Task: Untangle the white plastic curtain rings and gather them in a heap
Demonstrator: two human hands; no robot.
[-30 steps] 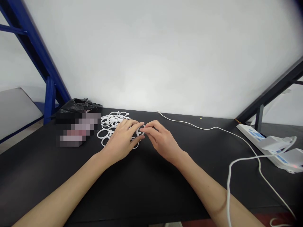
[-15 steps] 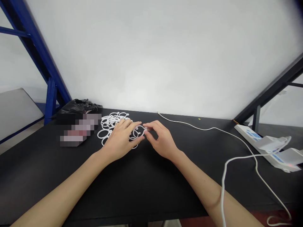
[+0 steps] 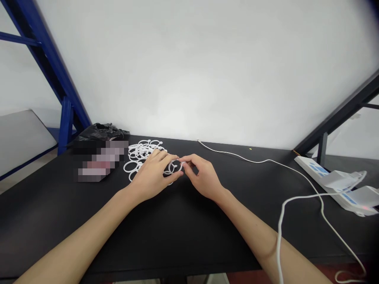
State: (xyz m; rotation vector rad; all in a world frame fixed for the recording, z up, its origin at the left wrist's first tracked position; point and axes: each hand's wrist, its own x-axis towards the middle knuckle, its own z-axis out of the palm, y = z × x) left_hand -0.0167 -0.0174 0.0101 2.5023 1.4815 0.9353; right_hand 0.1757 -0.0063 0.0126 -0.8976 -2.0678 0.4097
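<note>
Between my two hands is a white ring [image 3: 169, 167], thin and round like a curtain ring, raised a little above the black table. My left hand [image 3: 152, 171] curves around its left side, with thumb and fingertips at the rim. At the right edge, thumb and index finger of my right hand [image 3: 204, 175] are pinched on it. Part of the rim is hidden by the fingertips. Behind and left of my left hand lies a loose pile of similar white rings [image 3: 139, 150] with small eyelets, partly covered by that hand.
A black plastic bag [image 3: 102, 131] and a blurred-out item [image 3: 102, 161] lie at the left. A white cable [image 3: 245, 159] crosses the right side to a power strip [image 3: 314, 167] with plugged-in adapters. Blue [image 3: 66, 122] and dark [image 3: 322, 148] frame posts flank the table.
My right hand's fingers have shifted slightly on the ring's right edge, and the ring seems turned a little. The camera view has moved slightly; the pile is unchanged.
</note>
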